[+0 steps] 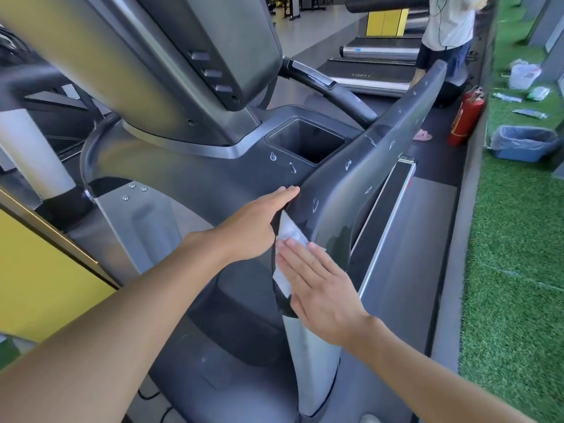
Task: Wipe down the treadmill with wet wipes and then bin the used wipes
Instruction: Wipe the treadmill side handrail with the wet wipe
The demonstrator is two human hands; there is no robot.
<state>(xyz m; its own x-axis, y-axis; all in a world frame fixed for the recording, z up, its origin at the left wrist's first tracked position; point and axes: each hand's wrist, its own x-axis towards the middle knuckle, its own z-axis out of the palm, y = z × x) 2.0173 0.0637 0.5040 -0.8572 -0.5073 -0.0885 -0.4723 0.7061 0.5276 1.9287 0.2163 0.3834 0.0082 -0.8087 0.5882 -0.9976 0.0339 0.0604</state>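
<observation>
A dark grey treadmill [213, 184] fills the view, its console tilted up at the left and its glossy right side arm [381, 154] running away from me, dotted with water drops. A white wet wipe [291, 233] lies flat on the near end of that arm. My right hand [320, 288] presses the wipe with straight fingers. My left hand [259, 227] rests flat on the arm's inner edge, just left of the wipe, fingers extended.
A blue bin [522, 143] lined with a clear bag stands on green artificial turf [515, 270] at the right. A red fire extinguisher [467, 117] leans by the turf edge. A person [442, 35] stands at the far treadmills. Yellow panels sit at left.
</observation>
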